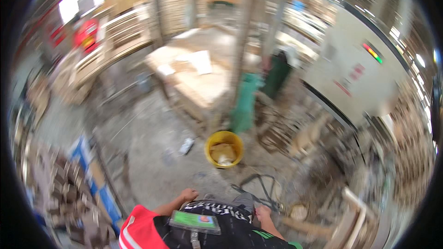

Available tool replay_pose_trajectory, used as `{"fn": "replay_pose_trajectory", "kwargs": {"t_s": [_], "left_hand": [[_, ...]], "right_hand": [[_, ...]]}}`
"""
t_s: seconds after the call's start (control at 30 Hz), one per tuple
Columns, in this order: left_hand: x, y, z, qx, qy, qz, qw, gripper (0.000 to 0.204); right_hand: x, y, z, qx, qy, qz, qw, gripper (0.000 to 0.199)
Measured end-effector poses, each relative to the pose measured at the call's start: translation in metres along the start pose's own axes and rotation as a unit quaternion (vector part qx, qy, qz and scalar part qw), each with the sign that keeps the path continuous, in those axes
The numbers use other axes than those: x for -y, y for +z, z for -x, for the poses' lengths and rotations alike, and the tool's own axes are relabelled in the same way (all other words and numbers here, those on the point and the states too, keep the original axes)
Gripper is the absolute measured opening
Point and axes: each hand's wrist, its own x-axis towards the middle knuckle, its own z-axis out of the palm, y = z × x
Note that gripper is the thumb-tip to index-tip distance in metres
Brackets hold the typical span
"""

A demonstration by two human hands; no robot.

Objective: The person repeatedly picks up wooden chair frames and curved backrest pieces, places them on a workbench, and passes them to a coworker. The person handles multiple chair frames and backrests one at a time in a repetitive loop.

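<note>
I look down a blurred workshop floor past my own chest, where a green badge (194, 222) hangs on a black and red shirt. My left hand (188, 195) rests at my waist with fingers curled and nothing visible in it. At my right hip my right hand (263, 213) sits close to a dark cable (258, 186) on the floor; whether it touches or grips anything is unclear. A yellow bucket (208, 144) with pale scraps inside stands on the concrete ahead of me.
A wooden workbench (198, 87) with white sheets stands further ahead, a green post base (243, 103) beside it. A large pale machine cabinet (355, 74) is at right, stacked wood pieces (69, 189) on a blue pallet at left, and timber offcuts (350, 221) at lower right.
</note>
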Motion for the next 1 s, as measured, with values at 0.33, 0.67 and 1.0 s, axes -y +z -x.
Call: {"fn": "replay_pose_trajectory", "kwargs": {"t_s": [0.33, 0.67, 1.0], "left_hand": [[0.158, -0.052, 0.098, -0.201, -0.298, 0.173, 0.917, 0.050], [0.183, -0.147, 0.008, -0.146, 0.071, 0.066, 0.985, 0.049], [0.215, -0.323, -0.039, -0.470, -0.243, 0.469, 0.707, 0.034]], "right_hand": [[0.062, 0.189, -0.024, 0.167, 0.096, 0.316, 0.929, 0.014], [0.138, 0.428, -0.067, 0.239, 0.048, 0.284, 0.928, 0.020], [0.171, 0.665, -0.063, 0.278, -0.057, 0.595, 0.752, 0.020]]}}
